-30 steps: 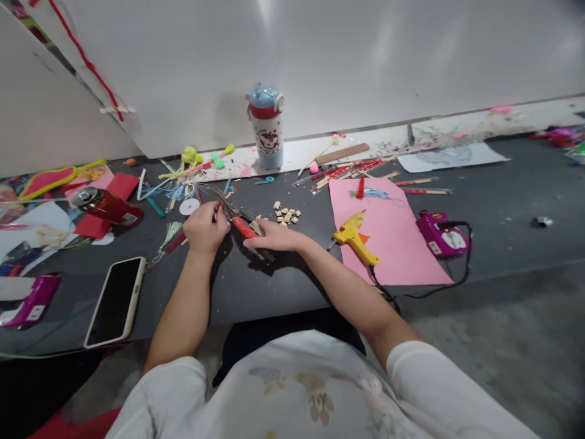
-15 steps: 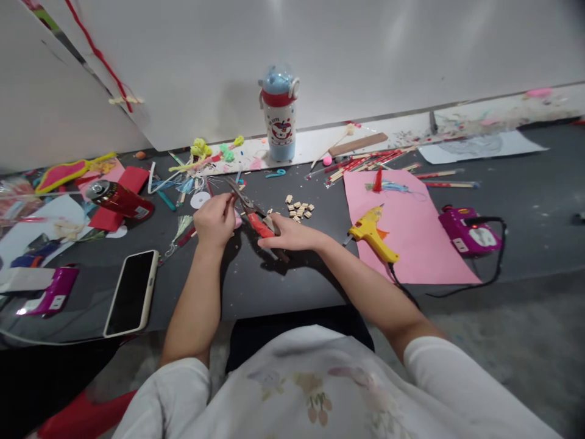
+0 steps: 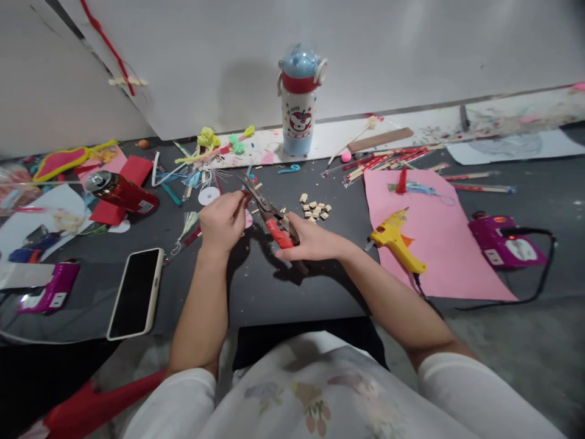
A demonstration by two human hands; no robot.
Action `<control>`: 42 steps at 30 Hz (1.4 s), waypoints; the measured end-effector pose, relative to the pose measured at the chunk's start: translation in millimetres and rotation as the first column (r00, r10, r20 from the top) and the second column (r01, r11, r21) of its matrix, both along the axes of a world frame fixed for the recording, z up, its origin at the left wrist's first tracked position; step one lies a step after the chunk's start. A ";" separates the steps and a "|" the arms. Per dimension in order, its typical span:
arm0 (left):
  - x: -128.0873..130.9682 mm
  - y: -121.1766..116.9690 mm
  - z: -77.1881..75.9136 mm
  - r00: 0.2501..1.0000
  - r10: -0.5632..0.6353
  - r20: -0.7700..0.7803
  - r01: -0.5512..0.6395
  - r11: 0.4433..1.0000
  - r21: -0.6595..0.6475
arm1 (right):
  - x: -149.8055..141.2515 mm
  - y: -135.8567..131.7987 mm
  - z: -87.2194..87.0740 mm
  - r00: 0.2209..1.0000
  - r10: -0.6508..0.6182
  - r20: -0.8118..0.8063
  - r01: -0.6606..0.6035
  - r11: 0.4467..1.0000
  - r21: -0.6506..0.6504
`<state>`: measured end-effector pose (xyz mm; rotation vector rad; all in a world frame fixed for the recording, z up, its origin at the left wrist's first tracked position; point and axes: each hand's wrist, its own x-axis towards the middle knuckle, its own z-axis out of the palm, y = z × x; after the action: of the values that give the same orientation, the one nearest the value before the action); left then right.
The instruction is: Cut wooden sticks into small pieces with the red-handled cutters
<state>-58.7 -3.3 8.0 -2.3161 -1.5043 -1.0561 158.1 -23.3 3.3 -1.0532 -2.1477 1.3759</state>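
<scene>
Gripping pliers [image 3: 276, 232] at frame centre, the right hand [image 3: 315, 239] sits near the left hand [image 3: 223, 222], whose fingers are closed, contents unclear.

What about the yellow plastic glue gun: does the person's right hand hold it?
No, the right hand holds metal pliers with a red grip, while the glue gun lies apart on a pink paper sheet.

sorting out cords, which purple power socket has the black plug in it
The purple power socket by the right edge of the pink sheet: a black plug sits in it. The other socket, left of the smartphone, has a white block instead.
</scene>
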 end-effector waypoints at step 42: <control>61.0 -14.2 -10.6 0.495 0.238 0.836 0.705 0.453 -0.546 | -26.8 -0.6 -52.0 0.896 -0.308 -0.321 0.281 0.951 -0.127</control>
<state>2.3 -17.5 -2.5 -2.9311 -2.5747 -2.2060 131.3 -24.0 -48.7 -1.0341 -1.6263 1.3851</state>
